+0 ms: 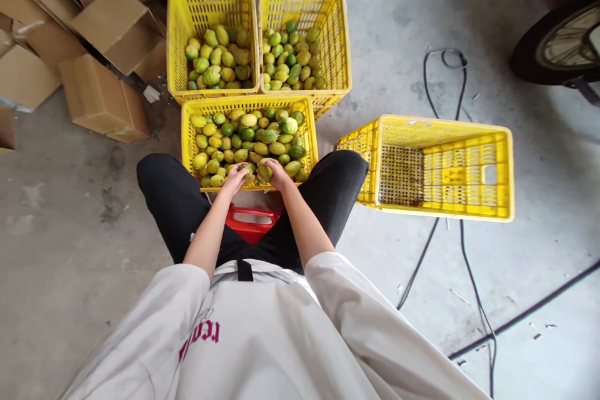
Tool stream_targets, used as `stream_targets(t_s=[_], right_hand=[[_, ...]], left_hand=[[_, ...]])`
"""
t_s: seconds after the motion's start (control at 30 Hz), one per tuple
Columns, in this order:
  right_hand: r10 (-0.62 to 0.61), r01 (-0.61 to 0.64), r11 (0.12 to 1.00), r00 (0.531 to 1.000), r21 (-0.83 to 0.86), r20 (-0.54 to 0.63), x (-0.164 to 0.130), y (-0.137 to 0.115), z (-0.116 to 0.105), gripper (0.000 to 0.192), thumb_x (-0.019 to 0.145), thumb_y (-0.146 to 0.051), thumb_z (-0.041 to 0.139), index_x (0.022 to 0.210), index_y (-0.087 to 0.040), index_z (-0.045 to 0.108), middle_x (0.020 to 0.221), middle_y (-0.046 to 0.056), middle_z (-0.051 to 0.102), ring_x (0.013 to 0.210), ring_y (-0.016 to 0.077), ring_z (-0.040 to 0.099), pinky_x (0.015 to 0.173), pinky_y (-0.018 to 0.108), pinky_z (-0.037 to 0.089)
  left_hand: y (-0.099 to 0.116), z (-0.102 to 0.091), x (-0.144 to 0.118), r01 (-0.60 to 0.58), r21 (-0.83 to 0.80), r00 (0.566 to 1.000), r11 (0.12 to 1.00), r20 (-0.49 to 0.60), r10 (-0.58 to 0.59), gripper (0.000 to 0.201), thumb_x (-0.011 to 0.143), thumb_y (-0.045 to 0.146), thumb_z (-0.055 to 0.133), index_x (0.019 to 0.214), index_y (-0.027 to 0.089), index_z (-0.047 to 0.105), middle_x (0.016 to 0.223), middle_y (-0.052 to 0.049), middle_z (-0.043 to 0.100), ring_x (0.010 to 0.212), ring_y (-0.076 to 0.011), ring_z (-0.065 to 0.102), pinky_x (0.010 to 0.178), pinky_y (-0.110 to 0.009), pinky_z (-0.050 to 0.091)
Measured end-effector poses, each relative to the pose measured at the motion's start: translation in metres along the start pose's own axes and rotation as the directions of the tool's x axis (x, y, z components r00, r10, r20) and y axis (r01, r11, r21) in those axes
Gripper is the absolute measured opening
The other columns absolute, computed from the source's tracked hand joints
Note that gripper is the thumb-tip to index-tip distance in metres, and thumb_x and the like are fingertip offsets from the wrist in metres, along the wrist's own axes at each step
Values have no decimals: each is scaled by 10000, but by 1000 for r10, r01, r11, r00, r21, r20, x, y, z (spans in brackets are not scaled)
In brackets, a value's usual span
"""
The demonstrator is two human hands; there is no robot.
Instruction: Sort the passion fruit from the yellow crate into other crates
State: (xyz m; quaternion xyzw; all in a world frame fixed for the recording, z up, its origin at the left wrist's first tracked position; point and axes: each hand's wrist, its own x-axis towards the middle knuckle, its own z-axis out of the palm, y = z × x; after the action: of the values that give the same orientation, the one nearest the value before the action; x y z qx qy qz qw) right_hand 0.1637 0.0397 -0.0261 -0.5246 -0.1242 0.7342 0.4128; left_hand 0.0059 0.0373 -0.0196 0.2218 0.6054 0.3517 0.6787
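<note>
In front of my knees stands a yellow plastic crate (pixel 248 100) filled with oval, lemon-like fruits (pixel 269 135), green to yellow and some blotchy. My left hand (pixel 235 180), at the near side of this crate, is closed around a green fruit (pixel 248 169). Just to its right, my right hand (pixel 277 174) grips a yellowish-green fruit (pixel 265 171) with thumb and fingers. The two held fruits are close together over the pile, and the fingers partly cover them.
Two more yellow crates (pixel 214 92) (pixel 347 37) with similar fruit stand behind. On the right, another yellow crate (pixel 504 176) shows a bare, dirty bottom. Cardboard boxes (pixel 105 97) pile up at left. Black cables (pixel 473 290) cross the floor near a wheel (pixel 529 56). Beneath me is a red stool (pixel 252 231).
</note>
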Motion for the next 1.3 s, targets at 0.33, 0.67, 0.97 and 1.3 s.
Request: stream_targets(t_s=[0.33,0.67,0.97,1.3], right_hand=[[-45,19,967,994,253,98,-33,-11,26,224,869,-246,763,913,-235,544,823,-48,658,597,94,604,492,153,497],[-126,68,974,956,218,266,-69,-27,42,467,936,-515,455,1233,-191,613,1030,129,766,978,303,727,785,443,662],[-181,124,958,961,258,210,-79,-30,61,232,929,-380,596,1122,-261,546,933,16,691,883,187,714,756,270,648],[-263,163,933,917,319,300,-83,-22,71,295,968,-532,599,962,-257,491,831,-8,561,636,125,499,468,156,425]], left_hand=[[24,11,-34,12,-312,998,950,69,10,251,842,206,797,868,221,548,755,49,653,614,-67,625,535,-159,417],[39,1,-49,-18,-375,999,927,31,32,278,931,408,730,773,217,605,764,-10,664,725,-108,660,650,-208,551],[58,-4,-93,-86,-386,982,919,120,143,331,1046,363,423,987,200,705,1080,-112,783,1016,-207,752,805,-301,604],[63,12,-116,-116,-561,978,820,79,192,537,1145,438,325,748,196,595,662,-3,539,522,-73,483,490,-175,460]])
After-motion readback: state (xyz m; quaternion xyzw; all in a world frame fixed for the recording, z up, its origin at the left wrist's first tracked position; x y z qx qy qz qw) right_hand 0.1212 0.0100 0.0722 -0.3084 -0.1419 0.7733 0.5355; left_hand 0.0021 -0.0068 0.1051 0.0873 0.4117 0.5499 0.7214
